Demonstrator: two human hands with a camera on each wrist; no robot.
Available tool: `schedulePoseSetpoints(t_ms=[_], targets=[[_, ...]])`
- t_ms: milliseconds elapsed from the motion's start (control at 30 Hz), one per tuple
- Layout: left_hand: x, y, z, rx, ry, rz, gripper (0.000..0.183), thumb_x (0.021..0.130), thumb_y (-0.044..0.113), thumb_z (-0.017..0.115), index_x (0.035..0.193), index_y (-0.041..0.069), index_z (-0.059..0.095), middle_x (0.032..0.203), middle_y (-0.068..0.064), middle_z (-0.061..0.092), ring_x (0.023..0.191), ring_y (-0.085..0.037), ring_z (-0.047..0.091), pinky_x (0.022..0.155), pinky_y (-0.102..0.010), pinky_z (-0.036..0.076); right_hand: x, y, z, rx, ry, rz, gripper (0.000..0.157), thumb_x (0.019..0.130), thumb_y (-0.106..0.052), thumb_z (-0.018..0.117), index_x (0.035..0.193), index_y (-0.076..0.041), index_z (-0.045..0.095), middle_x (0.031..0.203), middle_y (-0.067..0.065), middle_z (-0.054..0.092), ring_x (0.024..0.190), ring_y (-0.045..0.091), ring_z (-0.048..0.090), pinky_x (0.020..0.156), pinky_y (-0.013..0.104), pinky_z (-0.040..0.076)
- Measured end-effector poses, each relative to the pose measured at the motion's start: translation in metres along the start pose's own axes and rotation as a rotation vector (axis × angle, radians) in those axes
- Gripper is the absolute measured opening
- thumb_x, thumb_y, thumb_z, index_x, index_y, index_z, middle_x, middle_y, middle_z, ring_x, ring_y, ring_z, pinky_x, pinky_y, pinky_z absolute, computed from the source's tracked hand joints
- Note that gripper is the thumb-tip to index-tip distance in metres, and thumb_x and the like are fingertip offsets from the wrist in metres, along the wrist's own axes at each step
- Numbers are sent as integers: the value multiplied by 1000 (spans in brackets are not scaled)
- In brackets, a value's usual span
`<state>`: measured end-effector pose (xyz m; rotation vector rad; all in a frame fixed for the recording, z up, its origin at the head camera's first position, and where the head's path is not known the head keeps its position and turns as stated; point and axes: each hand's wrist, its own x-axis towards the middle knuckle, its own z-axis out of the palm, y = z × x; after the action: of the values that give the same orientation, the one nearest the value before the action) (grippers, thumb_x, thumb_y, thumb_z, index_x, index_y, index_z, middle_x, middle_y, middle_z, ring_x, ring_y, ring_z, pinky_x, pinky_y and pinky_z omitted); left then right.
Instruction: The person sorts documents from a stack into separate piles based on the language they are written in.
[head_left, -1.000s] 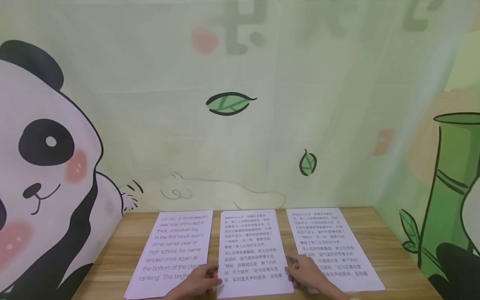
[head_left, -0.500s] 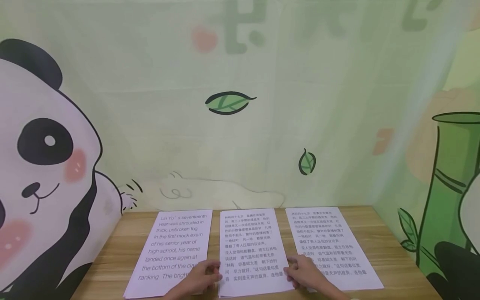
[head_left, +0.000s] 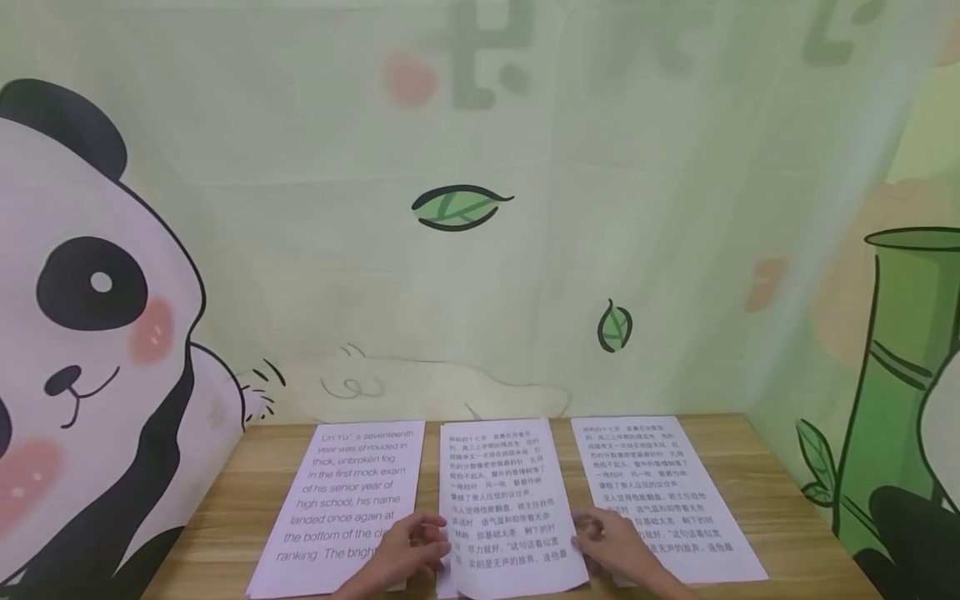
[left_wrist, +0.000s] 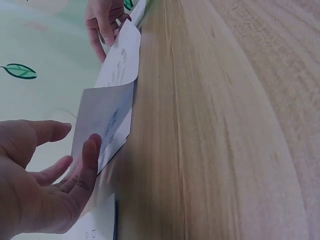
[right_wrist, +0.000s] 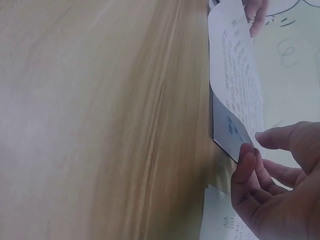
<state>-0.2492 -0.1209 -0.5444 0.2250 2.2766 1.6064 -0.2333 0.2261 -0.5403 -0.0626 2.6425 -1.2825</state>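
Three piles of printed paper lie in a row on the wooden table. Over the middle pile, the top paper sheet (head_left: pixel 502 500) bows, its near edge curving up. My left hand (head_left: pixel 405 552) holds its left edge, thumb and fingers at the margin. On the opposite side my right hand (head_left: pixel 611 546) pinches the right edge, near the lower corner. Seen from the left wrist, the sheet (left_wrist: pixel 120 62) bends upward, its shaded near part beside the left fingers. From the right wrist, the sheet (right_wrist: pixel 232 60) slopes down to the right thumb and index finger. Some fingertips are hidden.
To the left lies a pile of English pages (head_left: pixel 352 500), partly under the left wrist. A pile of Chinese pages (head_left: pixel 645 467) is on the right, its corner behind the right hand. The wooden table (head_left: pixel 795 533) meets a printed panda backdrop (head_left: pixel 300 250) at the back.
The middle top sheet has gone from flat to bowed, its near edge rising. My left hand has shifted slightly right and up onto its edge; the right hand has barely moved.
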Motion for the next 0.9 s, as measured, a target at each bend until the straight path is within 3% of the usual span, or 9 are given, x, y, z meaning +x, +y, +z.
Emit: schedulePoseSetpoints(t_ms=[233, 467, 667, 767, 900], targets=[[1, -5, 2, -42, -1, 8, 45, 89, 5, 70, 128, -10, 54, 98, -10, 74, 82, -23, 74, 73, -38, 62, -2, 3, 2, 129, -45, 43, 54, 86, -13, 72, 133, 9, 56, 86, 4, 70, 67, 15, 67, 60, 31, 58], [-1, -11, 4, -122, -27, 0, 61, 83, -6, 69, 138, -17, 45, 100, -16, 75, 82, -19, 73, 72, -38, 63, -3, 8, 2, 135, -95, 44, 41, 89, -13, 70, 123, 8, 62, 81, 1, 72, 66, 11, 65, 58, 29, 57], [-3, -7, 6, -75, -26, -82, 61, 86, -3, 69, 140, -17, 44, 96, -8, 75, 78, -16, 71, 71, -35, 62, -4, 12, 1, 174, -144, -8, 41, 90, -13, 69, 122, 10, 62, 86, 9, 76, 68, 14, 69, 59, 30, 58], [-2, -6, 8, -44, -29, -136, 59, 89, 1, 68, 141, -15, 45, 94, -6, 73, 75, -15, 70, 71, -34, 62, -4, 15, 2, 165, -156, -48, 40, 90, -14, 69, 121, 10, 62, 83, 10, 77, 60, 12, 66, 55, 26, 55], [-1, -7, 9, -20, -18, -155, 58, 88, 0, 68, 140, -14, 46, 94, -6, 72, 73, -14, 69, 68, -32, 61, -5, 18, 1, 169, -166, -111, 40, 91, -12, 68, 121, 13, 62, 78, 10, 76, 54, 8, 60, 51, 20, 49]])
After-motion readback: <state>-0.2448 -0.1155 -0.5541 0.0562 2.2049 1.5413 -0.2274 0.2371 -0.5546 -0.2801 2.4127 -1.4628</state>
